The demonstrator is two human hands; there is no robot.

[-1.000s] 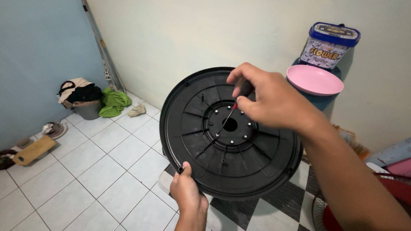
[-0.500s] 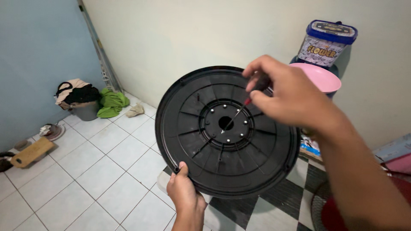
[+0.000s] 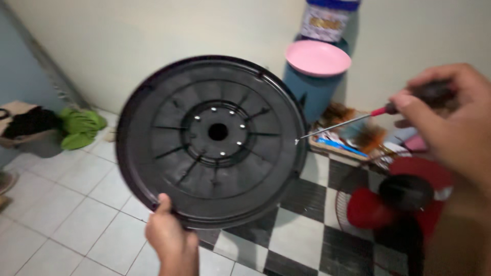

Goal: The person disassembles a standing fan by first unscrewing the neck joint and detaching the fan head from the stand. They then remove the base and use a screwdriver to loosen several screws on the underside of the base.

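At the far left, a heap of green and dark cloth (image 3: 56, 128) is seen on the white tiled floor (image 3: 66, 214) against the wall. In the middle, a round black plastic disc (image 3: 212, 140), ribbed, with a centre hole ringed by small screws, is held upright above the floor. Its near lower rim is pinched in the closed grip of the left hand (image 3: 171, 237). To the right, a pink plate (image 3: 318, 57) is balanced on a blue container by the far wall. Further right, a red-and-black screwdriver (image 3: 368, 115) is held in the closed grip of the right hand (image 3: 455, 117), its tip just off the disc's right edge. The screw work appears to be paused; bringing the tip onto a screw head would call for careful aim.
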